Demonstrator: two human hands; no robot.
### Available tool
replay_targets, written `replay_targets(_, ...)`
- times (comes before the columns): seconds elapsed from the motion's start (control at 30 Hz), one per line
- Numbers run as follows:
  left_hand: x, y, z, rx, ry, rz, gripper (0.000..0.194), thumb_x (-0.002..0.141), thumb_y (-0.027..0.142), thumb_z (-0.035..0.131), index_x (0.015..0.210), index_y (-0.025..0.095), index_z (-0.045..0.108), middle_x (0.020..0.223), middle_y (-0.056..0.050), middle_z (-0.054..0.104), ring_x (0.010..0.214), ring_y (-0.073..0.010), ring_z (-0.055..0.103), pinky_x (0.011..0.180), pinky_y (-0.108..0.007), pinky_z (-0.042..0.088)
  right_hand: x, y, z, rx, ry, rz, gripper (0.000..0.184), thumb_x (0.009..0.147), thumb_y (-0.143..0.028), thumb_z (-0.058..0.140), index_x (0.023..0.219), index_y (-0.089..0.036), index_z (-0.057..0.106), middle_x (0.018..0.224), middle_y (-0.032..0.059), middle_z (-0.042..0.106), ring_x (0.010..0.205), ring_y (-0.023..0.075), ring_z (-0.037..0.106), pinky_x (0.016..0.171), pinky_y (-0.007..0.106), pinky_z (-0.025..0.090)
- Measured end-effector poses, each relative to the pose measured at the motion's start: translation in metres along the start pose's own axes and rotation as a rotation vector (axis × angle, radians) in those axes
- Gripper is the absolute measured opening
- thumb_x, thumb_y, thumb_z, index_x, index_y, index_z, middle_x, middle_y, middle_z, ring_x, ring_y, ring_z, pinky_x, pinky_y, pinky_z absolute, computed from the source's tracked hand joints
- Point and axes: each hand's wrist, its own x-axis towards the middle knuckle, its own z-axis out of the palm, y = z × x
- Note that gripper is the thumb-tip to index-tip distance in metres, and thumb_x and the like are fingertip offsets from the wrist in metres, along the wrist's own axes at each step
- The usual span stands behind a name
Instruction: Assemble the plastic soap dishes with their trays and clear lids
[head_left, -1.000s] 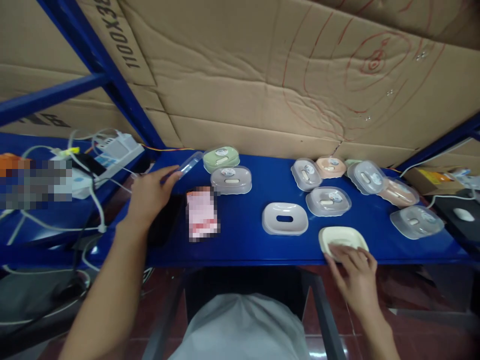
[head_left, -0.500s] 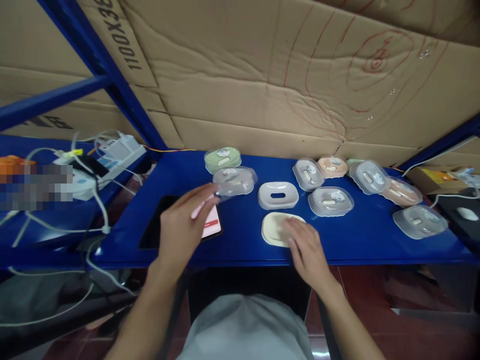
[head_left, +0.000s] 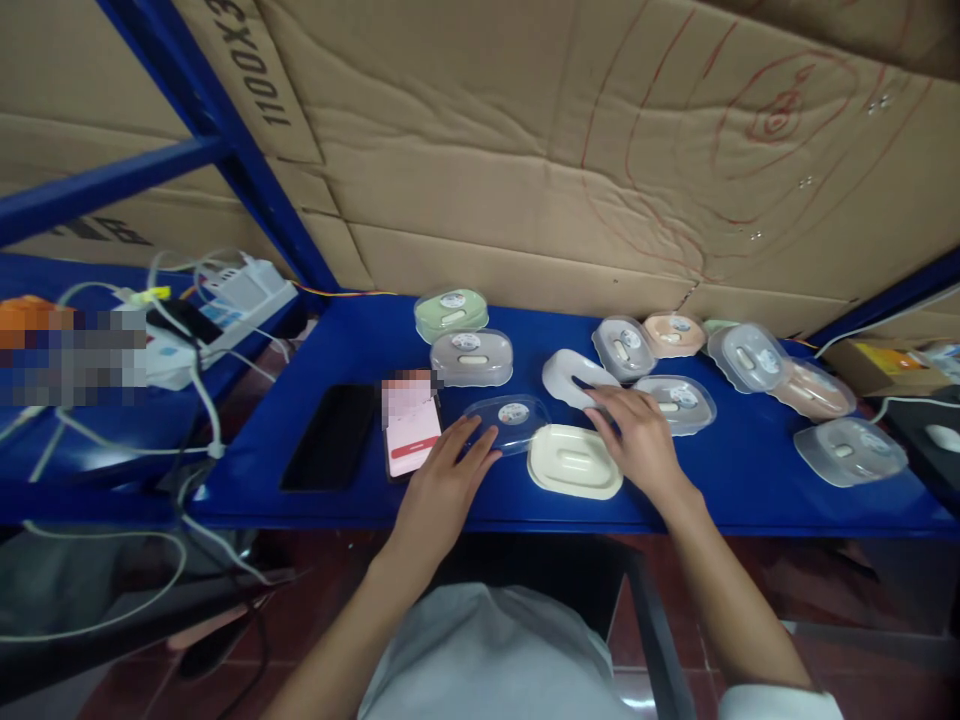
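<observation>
In the head view, my left hand [head_left: 448, 476] has its fingers and thumb at the near left edge of a clear plastic lid [head_left: 514, 420] with a round sticker. The lid lies low over the blue table. My right hand [head_left: 637, 432] pinches the near right edge of a white oval soap dish part [head_left: 564, 374] with a slot in its middle, tilted up on one side. Just below, between both hands, a cream oval soap dish base [head_left: 574, 468] with a raised centre lies flat, partly behind my right thumb.
Several lidded soap dishes stand along the back and right, among them a green one [head_left: 450, 314] and a grey one [head_left: 472, 358]. A lit phone [head_left: 412, 440] and a black slab [head_left: 328, 437] lie at left. Cables and a power strip [head_left: 255, 300] fill the left side.
My left hand has brought the clear lid right and down to the table. My right hand has left the cream base and taken hold of the white slotted part, which is now tilted.
</observation>
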Motion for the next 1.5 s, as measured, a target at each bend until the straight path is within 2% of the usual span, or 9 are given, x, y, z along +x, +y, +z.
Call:
replay_targets(0.1,0.004,-0.001,0.01,0.011,-0.04,-0.012,0.032,0.108,0.028,0.058,0.134,0.015,0.069,0.136,-0.018,0.071,0.128,-0.0328,0.071,0.107,-0.049,0.064,-0.037,-0.018,-0.021,0.033,0.072,0.006,0.03,0.106,-0.024,0.063,0.135,-0.02,0.066,0.126,0.0101,0.077,0.118,0.0249,0.072,0.103,0.043,0.049)
replay_targets(0.27,0.016,-0.001,0.021,-0.004,-0.091,-0.067,0.032,0.108,0.028,0.057,0.134,0.014,0.068,0.137,-0.019,0.069,0.129,-0.0336,0.068,0.109,-0.05,0.061,-0.075,-0.046,-0.038,0.002,0.019,-0.019,0.033,0.103,-0.014,0.064,0.136,-0.02,0.064,0.123,0.0103,0.077,0.115,0.0241,0.072,0.107,0.045,0.046)
replay_targets(0.53,0.028,0.002,0.021,0.008,-0.206,-0.112,0.042,0.103,0.021,0.063,0.144,0.016,0.062,0.13,-0.018,0.064,0.118,-0.0336,0.063,0.103,-0.052,0.059,-0.071,-0.062,-0.023,0.021,-0.065,-0.09,0.036,0.105,-0.023,0.065,0.141,-0.022,0.062,0.129,0.0108,0.075,0.126,0.0252,0.068,0.116,0.049,0.04)
replay_targets(0.83,0.028,-0.005,0.018,-0.224,0.026,-0.169,0.031,0.106,0.034,0.062,0.135,0.023,0.07,0.126,-0.013,0.069,0.113,-0.0279,0.071,0.101,-0.048,0.062,-0.076,-0.064,-0.016,0.058,-0.183,-0.078,0.055,0.107,-0.019,0.056,0.16,-0.029,0.047,0.141,0.0085,0.072,0.134,0.0252,0.066,0.125,0.055,0.035)
replay_targets(1.07,0.033,0.004,0.008,-0.398,0.074,-0.237,0.024,0.104,0.032,0.069,0.126,0.024,0.075,0.118,-0.007,0.074,0.108,-0.0225,0.075,0.098,-0.04,0.064,-0.066,-0.064,-0.004,0.159,-0.226,-0.179,0.063,0.107,-0.01,0.052,0.166,-0.028,0.039,0.149,0.0069,0.067,0.142,0.0226,0.06,0.129,0.053,0.038)
replay_targets(1.2,0.026,0.016,0.005,-0.439,0.096,-0.177,0.024,0.104,0.03,0.069,0.126,0.023,0.074,0.122,-0.008,0.073,0.106,-0.02,0.076,0.097,-0.038,0.065,-0.069,-0.06,0.002,0.285,-0.024,-0.103,0.069,0.104,-0.017,0.063,0.167,-0.03,0.037,0.153,0.0108,0.062,0.147,0.0267,0.055,0.122,0.053,0.049)
replay_targets(1.3,0.012,0.022,0.005,-0.441,0.077,-0.069,0.024,0.105,0.028,0.067,0.129,0.026,0.072,0.126,-0.008,0.072,0.113,-0.0209,0.074,0.101,-0.04,0.064,-0.076,-0.055,0.001,0.233,0.128,0.087,0.082,0.1,-0.024,0.071,0.17,-0.035,0.029,0.17,0.0149,0.04,0.157,0.0353,0.042,0.12,0.06,0.051)
replay_targets(1.4,-0.003,0.022,0.005,-0.408,0.048,0.004,0.026,0.106,0.024,0.066,0.131,0.027,0.069,0.127,-0.008,0.072,0.119,-0.0232,0.073,0.104,-0.044,0.064,-0.081,-0.052,0.0,0.199,0.017,0.096,0.086,0.1,-0.029,0.072,0.171,-0.038,0.025,0.177,0.0131,0.026,0.162,0.0385,0.032,0.122,0.064,0.047)
replay_targets(1.5,-0.013,0.016,0.003,-0.367,0.011,0.039,0.03,0.103,0.023,0.069,0.133,0.025,0.065,0.131,-0.011,0.069,0.126,-0.026,0.07,0.108,-0.047,0.063,-0.081,-0.051,0.001,0.237,-0.083,0.007,0.078,0.102,-0.025,0.068,0.17,-0.038,0.03,0.172,0.0116,0.04,0.158,0.0344,0.041,0.123,0.059,0.049)
